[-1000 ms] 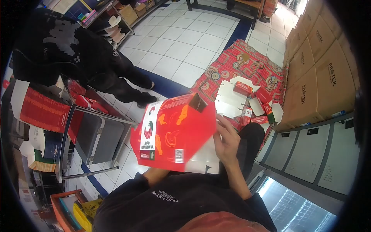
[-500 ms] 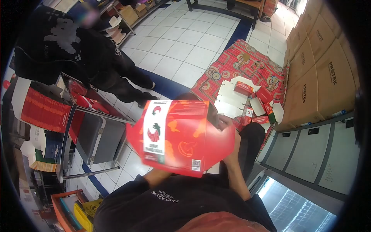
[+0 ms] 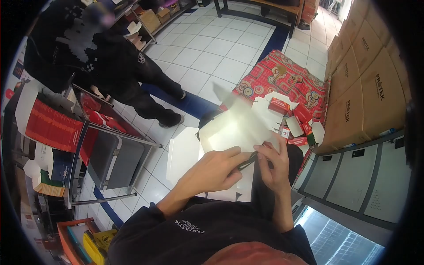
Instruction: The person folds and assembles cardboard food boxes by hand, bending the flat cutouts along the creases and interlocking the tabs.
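On my lap rests an opened-out cardboard box (image 3: 227,132), its plain white inner side facing up and its upper flap blurred by motion. My left hand (image 3: 216,170) lies over the near edge of the box, fingers curled and closed on the cardboard. Beside it, my right hand (image 3: 274,161) pinches the box's right edge between thumb and fingers. A dark narrow strip (image 3: 247,161) shows between the two hands; what it is I cannot make out. Another flat white card panel (image 3: 183,150) reaches out to the left under the box.
Several small red boxes (image 3: 300,110) lie on a red patterned cloth (image 3: 285,75) at the right. Large brown cartons (image 3: 353,101) stand behind grey lockers (image 3: 360,174). At left are a stack of red folded card (image 3: 55,126), a metal-framed rack (image 3: 141,161) and a person in black (image 3: 115,66).
The box has turned from its red printed outside to its white inside and lies lower on my lap. My left hand has come from behind it to its near edge, beside my right hand.
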A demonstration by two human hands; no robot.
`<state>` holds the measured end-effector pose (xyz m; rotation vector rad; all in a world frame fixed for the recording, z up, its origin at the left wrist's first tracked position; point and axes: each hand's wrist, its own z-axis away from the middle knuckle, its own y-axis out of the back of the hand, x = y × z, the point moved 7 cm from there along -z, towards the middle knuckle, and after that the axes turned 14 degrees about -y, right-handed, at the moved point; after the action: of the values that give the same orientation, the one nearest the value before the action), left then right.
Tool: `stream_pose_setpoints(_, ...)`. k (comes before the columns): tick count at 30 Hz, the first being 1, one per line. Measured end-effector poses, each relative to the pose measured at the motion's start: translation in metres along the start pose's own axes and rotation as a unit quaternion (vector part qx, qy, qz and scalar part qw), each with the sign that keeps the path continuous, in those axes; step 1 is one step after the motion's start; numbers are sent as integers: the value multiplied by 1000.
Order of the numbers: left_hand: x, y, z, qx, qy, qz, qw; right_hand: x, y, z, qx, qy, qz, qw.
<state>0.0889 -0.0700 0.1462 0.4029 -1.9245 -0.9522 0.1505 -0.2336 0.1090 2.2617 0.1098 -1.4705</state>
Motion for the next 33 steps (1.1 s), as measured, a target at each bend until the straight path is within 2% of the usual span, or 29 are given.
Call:
stream_pose_setpoints(2, 0, 2, -1, -4, -3, -8, 1000, -1, 3, -2, -6, -29, 76, 997)
stream_pose_setpoints(4, -1, 4, -2, -11, -7, -16, 1000, 5, 5, 0, -16, -52, 62, 997)
stream_pose_setpoints(6, -6, 7, -1, 11, 13, 40, 999, 20, 3, 5, -24, -73, 48, 996)
stream_pose_setpoints(8, -11, 11, 1, 30, 33, 63, 997, 67, 7, 18, 67, -220, -138, 963)
stream_pose_setpoints(9, -15, 13, 3, 50, 56, 86, 993, 74, 12, 21, 111, -208, -145, 961)
stream_pose_setpoints(10, -18, 12, 3, 50, 56, 85, 994, 82, 11, 23, 111, -207, -145, 961)
stream_pose_setpoints(12, -25, 13, 5, 77, 79, 91, 990, 92, 7, 23, 91, -237, -237, 938)
stream_pose_setpoints(16, -26, 19, 2, 85, 101, 125, 983, 54, 6, 14, 44, -201, -228, 952)
stream_pose_setpoints(18, -28, 19, 3, 64, 125, 134, 981, 39, 2, 10, -22, -157, -141, 977)
stream_pose_setpoints(19, -31, 17, 5, 64, 125, 135, 981, 45, 0, 12, -21, -158, -141, 977)
stream_pose_setpoints(21, -37, 20, 8, 125, 90, 125, 980, 74, -2, 17, 36, -186, -286, 939)
stream_pose_setpoints(22, -35, 20, 7, 126, 90, 125, 980, 84, -3, 21, 36, -186, -286, 939)
stream_pose_setpoints(24, -40, 24, 10, 164, 166, 111, 966, 97, -2, 24, 42, -212, -343, 914)
stream_pose_setpoints(25, -40, 24, 11, 165, 166, 110, 966, 96, -5, 21, 41, -211, -343, 914)
stream_pose_setpoints(27, -38, 20, 9, 148, 137, 100, 974, 73, -6, 14, 39, -121, -269, 955)
stream_pose_setpoints(28, -38, 20, 8, 147, 138, 101, 974, 65, -4, 11, 40, -122, -269, 955)
stream_pose_setpoints(30, -34, 12, 6, 98, 124, 140, 978, 45, -16, 8, -68, -138, -115, 982)
stream_pose_setpoints(31, -37, 8, 6, 97, 123, 141, 978, 40, -20, 6, -81, -146, -107, 980)
stream_pose_setpoints(33, -36, 6, 3, 121, 54, 117, 984, 44, -24, 6, -89, -130, -73, 985)
